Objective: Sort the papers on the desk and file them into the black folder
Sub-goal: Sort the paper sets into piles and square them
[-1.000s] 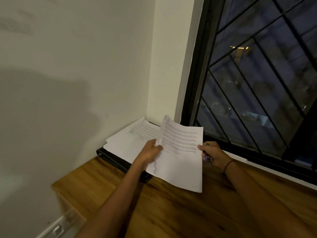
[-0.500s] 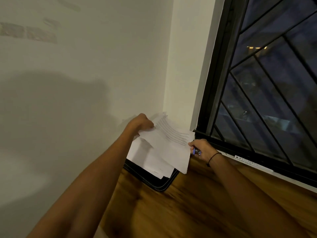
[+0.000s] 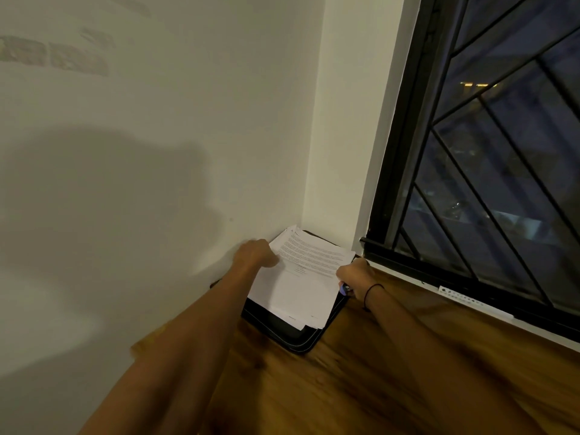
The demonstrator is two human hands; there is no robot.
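Note:
A stack of printed white papers (image 3: 303,279) lies on the open black folder (image 3: 284,332), which sits in the far corner of the wooden desk (image 3: 376,381). My left hand (image 3: 255,255) is at the stack's left edge, fingers curled on the top sheets; it is motion-blurred. At the stack's right edge, my right hand (image 3: 354,273) has its fingers curled round a small blue pen-like object (image 3: 343,289). A dark band circles that wrist. The folder's far half is hidden under the papers.
A pale wall (image 3: 141,183) runs along the desk's left side and meets a white pillar behind the folder. A black-framed window with a diagonal grille (image 3: 477,189) borders the desk on the right, above a white sill strip (image 3: 470,301).
The sheets I held up a second ago have come down onto the stack on the folder. Both hands moved forward and down to the stack's edges.

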